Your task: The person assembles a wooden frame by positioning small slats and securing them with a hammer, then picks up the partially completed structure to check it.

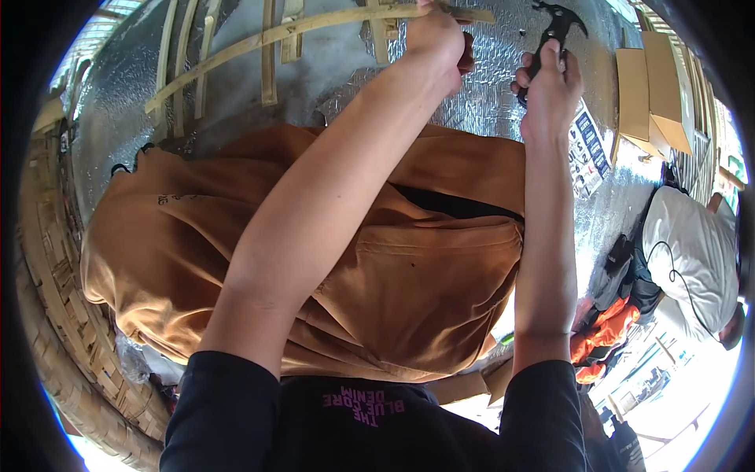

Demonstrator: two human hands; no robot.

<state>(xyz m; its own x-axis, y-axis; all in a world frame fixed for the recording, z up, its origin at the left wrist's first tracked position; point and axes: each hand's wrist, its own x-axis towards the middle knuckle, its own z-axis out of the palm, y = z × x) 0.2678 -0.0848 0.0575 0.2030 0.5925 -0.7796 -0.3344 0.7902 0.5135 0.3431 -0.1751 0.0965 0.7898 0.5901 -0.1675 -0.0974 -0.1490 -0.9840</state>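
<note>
- a silver foil sheet [503, 102] lay behind crossed bamboo strips [314, 27].
- the left hand [435, 38] pressed closed on a strip's right end.
- the right hand [550, 82] gripped a black hammer [557, 27], handle upright, just right of it.

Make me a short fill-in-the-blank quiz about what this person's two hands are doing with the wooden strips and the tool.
1. The right hand holds a black ____ by its handle.
2. The left hand rests on a thin ____ strip of pale wood.
3. The strips lie over a crinkled ____-coloured foil sheet.
4. Below the forearms hangs a ____-coloured cloth.

Missing words: hammer; bamboo; silver; brown
</note>
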